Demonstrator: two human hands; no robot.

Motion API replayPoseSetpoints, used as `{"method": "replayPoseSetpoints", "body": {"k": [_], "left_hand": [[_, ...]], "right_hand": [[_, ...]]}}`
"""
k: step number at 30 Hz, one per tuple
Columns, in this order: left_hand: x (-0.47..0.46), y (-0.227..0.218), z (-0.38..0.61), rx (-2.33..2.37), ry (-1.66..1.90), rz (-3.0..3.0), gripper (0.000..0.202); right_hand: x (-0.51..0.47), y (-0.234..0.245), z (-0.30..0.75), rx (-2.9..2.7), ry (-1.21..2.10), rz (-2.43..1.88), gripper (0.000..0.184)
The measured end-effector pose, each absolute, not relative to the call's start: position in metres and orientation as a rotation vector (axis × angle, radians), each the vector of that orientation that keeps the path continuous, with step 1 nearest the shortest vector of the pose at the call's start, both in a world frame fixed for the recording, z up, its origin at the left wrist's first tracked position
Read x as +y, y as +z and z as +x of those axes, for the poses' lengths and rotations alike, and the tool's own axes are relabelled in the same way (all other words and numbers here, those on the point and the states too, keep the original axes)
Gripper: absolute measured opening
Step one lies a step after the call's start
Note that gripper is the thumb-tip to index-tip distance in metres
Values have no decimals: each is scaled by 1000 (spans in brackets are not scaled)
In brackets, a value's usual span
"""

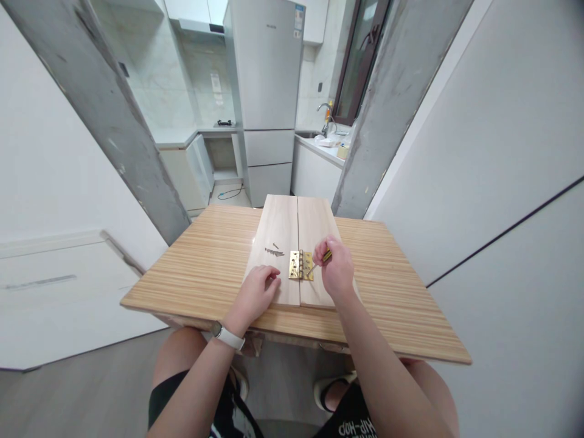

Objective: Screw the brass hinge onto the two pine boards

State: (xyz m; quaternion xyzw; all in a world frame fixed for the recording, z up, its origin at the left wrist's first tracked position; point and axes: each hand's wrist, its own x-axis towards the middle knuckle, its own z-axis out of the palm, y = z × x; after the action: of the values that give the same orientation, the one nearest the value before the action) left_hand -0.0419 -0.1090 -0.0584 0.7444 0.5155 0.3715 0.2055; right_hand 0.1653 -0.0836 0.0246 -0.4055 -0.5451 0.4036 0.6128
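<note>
Two pale wooden boards lie side by side: the left board (283, 225) and the right board (318, 219). A brass hinge (295, 265) spans the seam between them near their front end. My right hand (336, 267) is closed around the yellow-and-black handle of a screwdriver (326, 255). Its thin shaft slants down to the left, with the tip at the lower part of the hinge's right leaf. Resting on the left board's front part, my left hand (263, 285) holds nothing, fingers loosely bent and apart. Several screws (274, 252) lie on the left board beyond it.
The boards sit on a striped wooden table (201, 261). Beyond its far edge stand a silver fridge (269, 79), a kitchen counter (176, 137) and a sink with a tap (325, 115). White panels and grey pillars flank both sides.
</note>
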Motion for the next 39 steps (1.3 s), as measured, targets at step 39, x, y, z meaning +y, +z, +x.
{"method": "replayPoseSetpoints", "body": {"k": [39], "left_hand": [[-102,-18,-12,1248,1090,1907,23]], "right_hand": [[-56,50,172,-1565,1551,-696,62]]}}
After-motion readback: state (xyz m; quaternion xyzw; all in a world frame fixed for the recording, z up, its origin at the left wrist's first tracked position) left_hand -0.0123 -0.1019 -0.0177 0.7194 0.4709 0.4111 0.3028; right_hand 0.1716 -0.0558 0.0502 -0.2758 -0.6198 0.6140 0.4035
